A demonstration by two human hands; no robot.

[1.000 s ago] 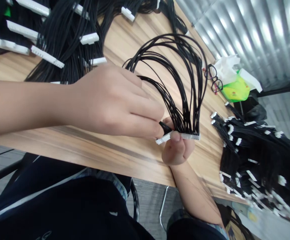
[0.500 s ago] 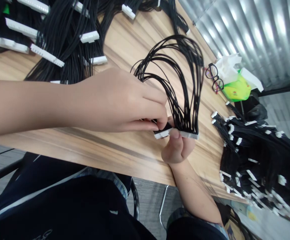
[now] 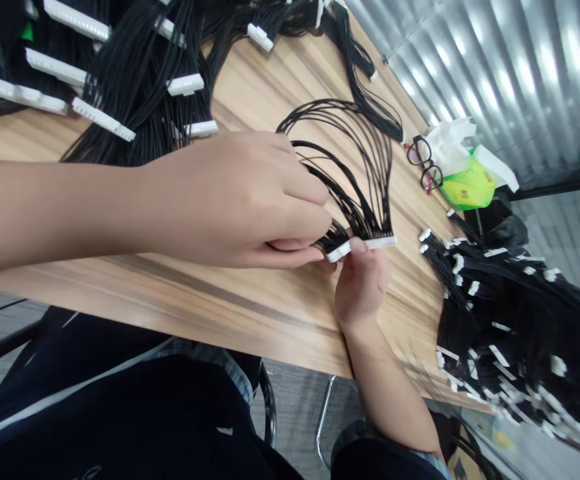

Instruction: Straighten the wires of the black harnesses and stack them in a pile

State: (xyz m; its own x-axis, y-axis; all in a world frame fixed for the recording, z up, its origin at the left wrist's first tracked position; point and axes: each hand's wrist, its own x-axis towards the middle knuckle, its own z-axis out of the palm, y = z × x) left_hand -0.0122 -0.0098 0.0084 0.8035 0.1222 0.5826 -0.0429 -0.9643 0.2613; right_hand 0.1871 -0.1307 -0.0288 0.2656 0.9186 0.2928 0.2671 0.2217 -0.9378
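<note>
A wire harness lies across both my hands: thin black wires (image 3: pixel 370 160) looping up from a long white connector (image 3: pixel 381 243). My right hand (image 3: pixel 361 283) pinches the connector near its middle, thumb on the near face, with the other fingers mostly behind it. From the left, my left hand (image 3: pixel 265 200) closes around part of the wires just beside the connector's left end. The wires inside that fist are mostly hidden. The remaining wires arch away over the table from the connector's right half.
Piles of black harnesses with white connectors lie at the upper left (image 3: pixel 135 80) and on the right (image 3: pixel 510 320). Eyeglasses (image 3: pixel 431 177) and a green tissue pack (image 3: pixel 470 187) rest by the corrugated metal wall (image 3: pixel 495 60). The wooden table's (image 3: pixel 270 327) front edge runs below my hands.
The connector has risen and tilted in my right hand. The wire loop has sunk and thinned, with more wires lying toward my left hand, whose fingers have curled tighter.
</note>
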